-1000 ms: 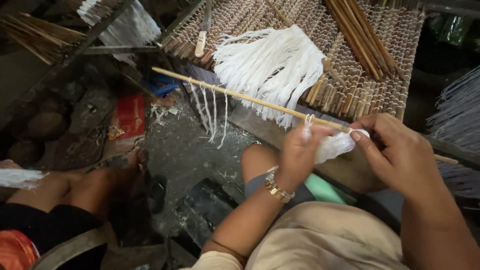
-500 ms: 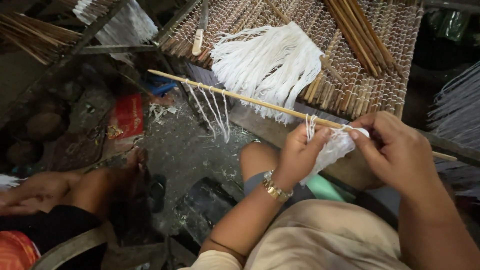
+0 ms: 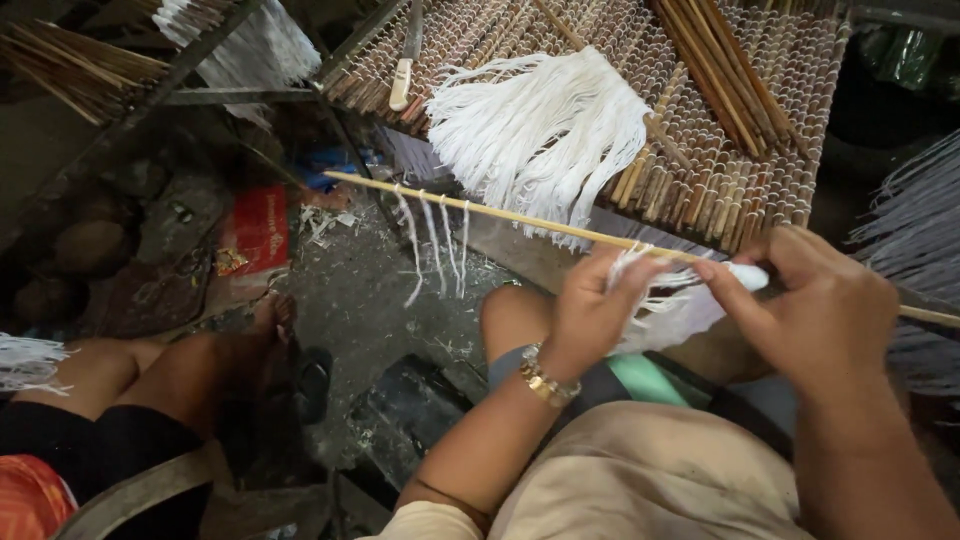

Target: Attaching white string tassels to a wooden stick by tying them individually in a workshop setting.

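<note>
We see a rack of thin bamboo slats (image 3: 760, 170) above the floor. On it lie a bundle of white strings (image 3: 545, 130), some brown sticks (image 3: 715, 60) and a knife with a pale handle (image 3: 403, 75). Below is the grey floor (image 3: 350, 300) (dirty, with white scraps), and a red packet (image 3: 258, 228) lies on it

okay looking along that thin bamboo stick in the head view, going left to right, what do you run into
Bare tip of the bamboo stick → four white strands hanging from it → left hand pinching strands at the stick → bundle of white strands between the hands → right hand.
</note>
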